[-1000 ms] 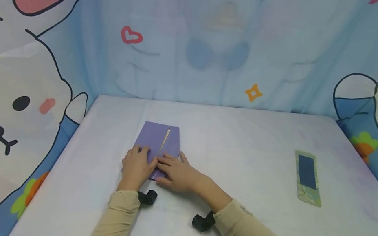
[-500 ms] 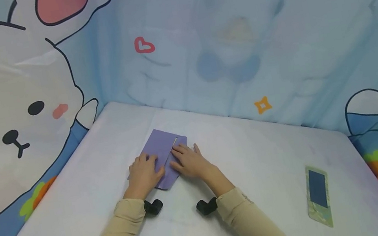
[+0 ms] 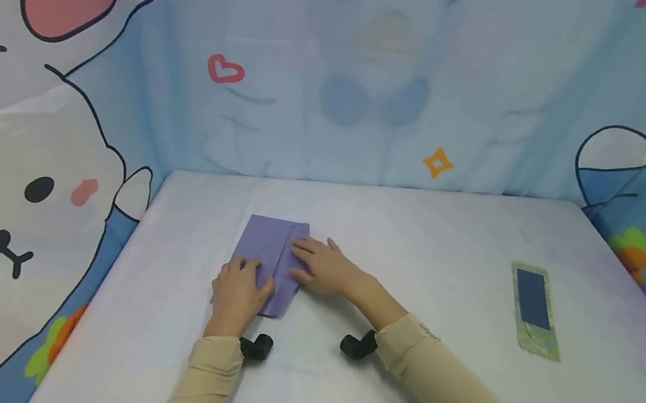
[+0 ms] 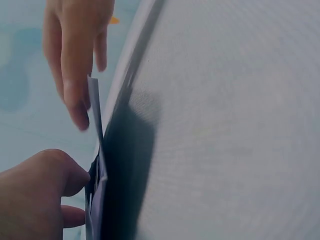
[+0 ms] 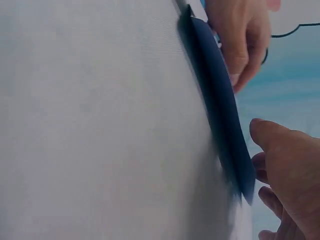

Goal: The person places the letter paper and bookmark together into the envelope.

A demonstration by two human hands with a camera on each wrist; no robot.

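A folded sheet of purple paper (image 3: 262, 239) lies on the white table, with a flap along its right side and a fold line running lengthwise. My left hand (image 3: 236, 295) rests on its lower left part, thumb toward the middle. On the right flap lies my right hand (image 3: 327, 268), fingers extended near the paper's right edge. The left wrist view shows the paper (image 4: 95, 190) edge-on, its layers slightly apart, beside my left thumb (image 4: 55, 172). In the right wrist view the paper (image 5: 220, 105) looks dark blue, with my right fingers near its lower end.
A narrow green card-like piece with a dark blue rectangle (image 3: 533, 309) lies at the right of the table (image 3: 423, 270). Black wrist camera mounts (image 3: 358, 346) stick out inward from the sleeves. A cartoon-printed curtain (image 3: 303, 78) stands behind the table.
My right hand has moved up and right along the flap, away from the left hand. The narrow pale gap along the fold has closed. My left hand stays on the paper.
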